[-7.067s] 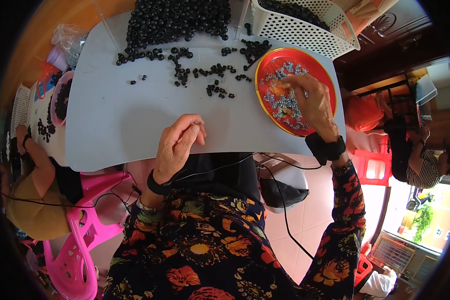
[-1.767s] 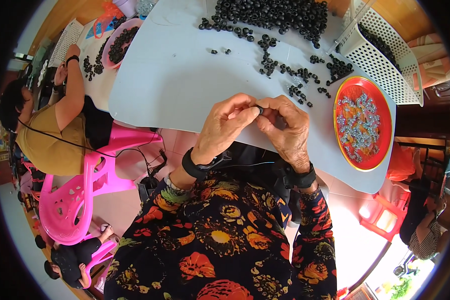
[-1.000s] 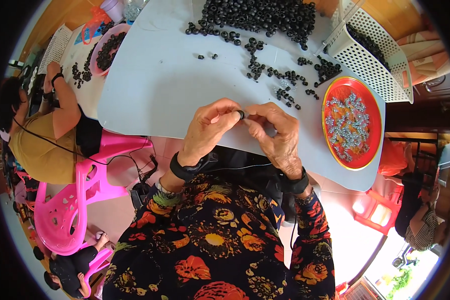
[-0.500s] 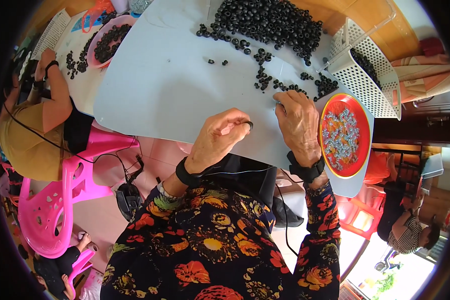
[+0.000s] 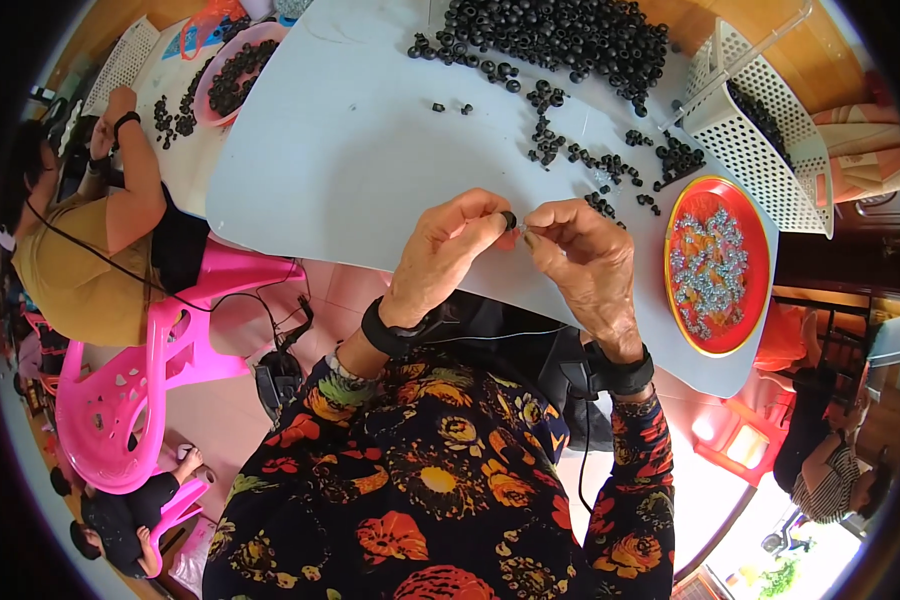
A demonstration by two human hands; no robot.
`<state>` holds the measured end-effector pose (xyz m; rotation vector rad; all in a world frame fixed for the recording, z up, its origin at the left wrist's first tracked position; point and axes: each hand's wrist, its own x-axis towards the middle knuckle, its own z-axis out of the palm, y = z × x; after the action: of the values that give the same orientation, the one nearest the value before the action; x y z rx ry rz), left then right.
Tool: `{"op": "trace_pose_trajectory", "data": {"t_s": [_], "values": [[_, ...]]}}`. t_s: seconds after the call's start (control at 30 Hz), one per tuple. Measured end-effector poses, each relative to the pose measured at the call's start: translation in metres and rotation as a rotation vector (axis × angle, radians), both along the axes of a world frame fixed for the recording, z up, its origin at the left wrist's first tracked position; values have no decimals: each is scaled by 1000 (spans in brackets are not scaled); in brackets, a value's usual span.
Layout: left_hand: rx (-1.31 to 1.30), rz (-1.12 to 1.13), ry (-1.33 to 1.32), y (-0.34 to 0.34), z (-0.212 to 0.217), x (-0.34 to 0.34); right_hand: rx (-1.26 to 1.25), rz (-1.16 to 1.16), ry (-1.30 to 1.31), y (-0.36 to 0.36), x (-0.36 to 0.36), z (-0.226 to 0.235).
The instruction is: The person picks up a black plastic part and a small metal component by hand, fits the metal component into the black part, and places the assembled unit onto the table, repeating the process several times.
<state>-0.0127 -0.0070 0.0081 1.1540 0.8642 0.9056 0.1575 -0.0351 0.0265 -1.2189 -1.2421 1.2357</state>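
My left hand (image 5: 435, 255) pinches a small round black piece (image 5: 510, 219) with a hole in it between thumb and fingertips. Facing it, my right hand (image 5: 592, 265) is closed at the fingertips on a tiny clear piece (image 5: 523, 230), whose exact kind is too small to tell. The two pinches nearly meet above the near edge of the grey table (image 5: 360, 140). Beyond my right hand lie loose black pieces (image 5: 547, 140), with a large heap (image 5: 560, 40) of them farther back. To the right, a red plate (image 5: 757, 255) with a yellow rim holds many small clear-silver pieces.
A white perforated basket (image 5: 735, 130) with black pieces stands at the back right. On the left, a co-worker (image 5: 80, 270) sits on a pink chair (image 5: 155, 375) by another table with a pink basin (image 5: 202, 105). Other people are farther off at both lower sides.
My right hand has come in from the loose pieces on the table toward my left hand, its fingertips now pinching a tiny clear piece. The whole view has shifted slightly.
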Motion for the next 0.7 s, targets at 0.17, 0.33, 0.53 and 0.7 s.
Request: {"op": "trace_pose_trajectory", "data": {"t_s": [0.17, 0.33, 0.53, 0.7], "values": [[82, -35, 33, 1, -5, 1, -12, 26, 102, -1, 0, -6], [68, -93, 26, 3, -6, -1, -67, 36, 312, 1, 0, -16], [103, -79, 30, 3, -10, 1, -10, 0, 202, -2, 2, -20], [111, -73, 39, 1, -8, 1, -50, 18, 248, -2, -1, -18]]}}
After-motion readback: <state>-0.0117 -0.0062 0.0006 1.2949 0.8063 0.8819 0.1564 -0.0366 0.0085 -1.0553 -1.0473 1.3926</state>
